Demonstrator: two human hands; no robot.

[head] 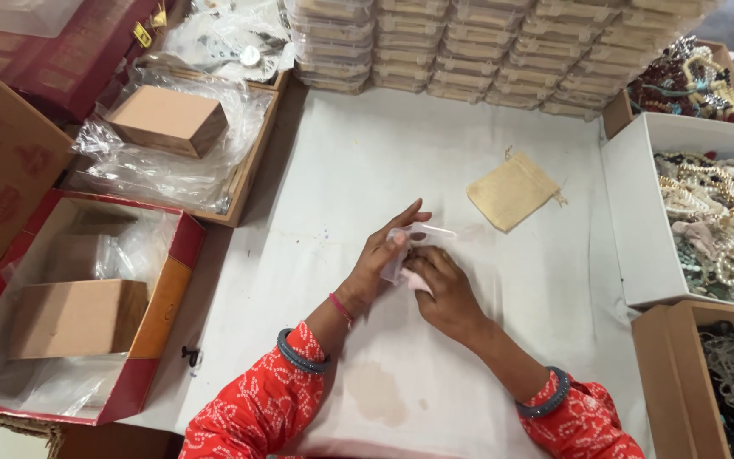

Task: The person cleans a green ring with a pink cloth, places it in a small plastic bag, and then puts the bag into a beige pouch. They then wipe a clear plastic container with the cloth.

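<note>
1. Where the white cloth-covered table (367, 170) meets its left edge, a red-sided carton (142, 374) holds a plain brown box (74, 316) and crumpled clear film; behind it a shallow wooden tray (248, 174) carries a second brown box (167, 119) on more plastic wrap.
2. Toward the middle, the left hand (380, 259) lies with its palm turned toward the right. Its fingers (405, 217) are stretched out and loosely together, cradling the left side of a small clear plastic pouch (422, 242), the thumb pressed onto the pouch's face.
3. The clear plastic pouch sits near the table's centre, just above the cloth, between both hands. Its long axis seems to run from lower left to upper right, with the far end pointing toward a tan cloth bag; its outline is faint, so the exact tilt is hard to tell.
4. The right hand (443, 293) comes in from below, fingers curled and bunched, pinching the pouch's near end together with something pale pink (418, 282).
5. Right of the hands, well apart, the tan cloth bag (513, 191) lies flat, set diagonally.
6. Along the back stand stacked clear flat cases (486, 51).
7. At the right edge a white box (639, 221) holds pearl and bead jewellery (724, 229).
</note>
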